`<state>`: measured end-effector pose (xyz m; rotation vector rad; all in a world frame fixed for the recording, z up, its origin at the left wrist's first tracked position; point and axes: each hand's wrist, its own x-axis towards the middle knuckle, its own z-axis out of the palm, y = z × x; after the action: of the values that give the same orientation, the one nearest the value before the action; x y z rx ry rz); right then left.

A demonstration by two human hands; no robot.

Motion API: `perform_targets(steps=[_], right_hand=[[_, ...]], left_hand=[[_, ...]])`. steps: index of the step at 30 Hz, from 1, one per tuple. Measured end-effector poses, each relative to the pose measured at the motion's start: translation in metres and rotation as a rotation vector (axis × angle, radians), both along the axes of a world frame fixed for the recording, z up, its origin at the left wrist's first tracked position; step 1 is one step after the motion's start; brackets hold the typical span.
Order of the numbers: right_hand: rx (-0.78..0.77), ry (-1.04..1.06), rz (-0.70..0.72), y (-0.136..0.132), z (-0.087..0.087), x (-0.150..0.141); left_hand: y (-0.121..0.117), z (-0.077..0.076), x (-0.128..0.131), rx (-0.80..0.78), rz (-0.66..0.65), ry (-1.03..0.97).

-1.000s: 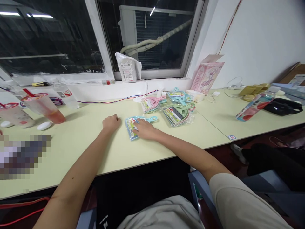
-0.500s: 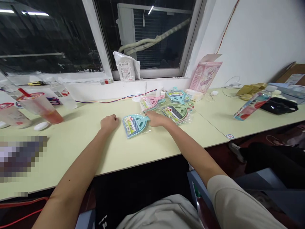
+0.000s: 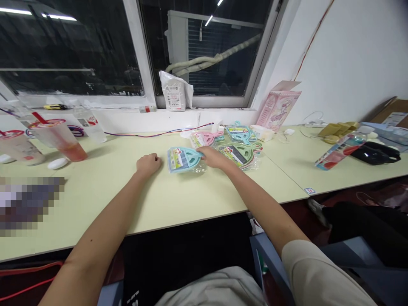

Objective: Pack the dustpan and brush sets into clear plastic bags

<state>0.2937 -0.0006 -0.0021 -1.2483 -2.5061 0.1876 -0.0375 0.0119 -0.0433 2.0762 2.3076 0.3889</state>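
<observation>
My right hand (image 3: pixel 213 157) is wrapped around the handle of a light blue mini dustpan set (image 3: pixel 179 160), packed in clear film with a printed label. Its pan end points left and looks tilted up off the table. My left hand (image 3: pixel 149 164) rests on the table as a loose fist, a little left of the pan, with nothing visible in it. Behind and right of my right hand lie more packed sets: a pink one (image 3: pixel 204 138), a blue one (image 3: pixel 239 133) and a green one (image 3: pixel 237 154) with others under it.
Drink cups (image 3: pixel 65 144) and a clear bottle (image 3: pixel 90 123) stand at the left. A white package (image 3: pixel 174 93) leans by the window. At the right are a pink box (image 3: pixel 277 106), a tilted bottle (image 3: pixel 341 148) and a black case (image 3: pixel 371 148). Someone's leg (image 3: pixel 350 212) shows beyond the table edge.
The blue dustpan set in my right hand has its near edge raised from the table and is turned slightly. My left hand stays in place. The view has shifted a little.
</observation>
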Motion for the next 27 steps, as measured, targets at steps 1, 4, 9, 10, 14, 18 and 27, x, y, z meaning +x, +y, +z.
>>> perform_targets(steps=[1,4,9,10,14,18,27], right_hand=[[0.003,-0.007,-0.030,-0.001,0.002,-0.003],[0.029,-0.070,-0.064,-0.008,0.001,-0.024],[0.082,-0.165,-0.022,-0.022,-0.016,-0.076],[0.100,-0.191,-0.024,-0.022,-0.018,-0.085],[0.209,-0.284,-0.055,-0.003,-0.020,-0.111],[0.246,-0.258,-0.195,0.021,-0.023,-0.125],[0.247,-0.132,0.024,-0.017,-0.019,-0.089]], left_hand=[[0.000,0.000,0.000,0.004,0.008,-0.023],[0.001,0.002,-0.002,0.060,0.080,-0.171],[-0.004,0.006,-0.015,0.206,0.172,-0.594],[-0.005,0.006,-0.018,0.216,0.154,-0.652],[-0.009,0.009,-0.018,0.265,-0.081,-0.533],[-0.017,0.017,0.000,0.150,-0.297,-0.159],[-0.014,0.001,0.028,-0.044,-0.379,0.143]])
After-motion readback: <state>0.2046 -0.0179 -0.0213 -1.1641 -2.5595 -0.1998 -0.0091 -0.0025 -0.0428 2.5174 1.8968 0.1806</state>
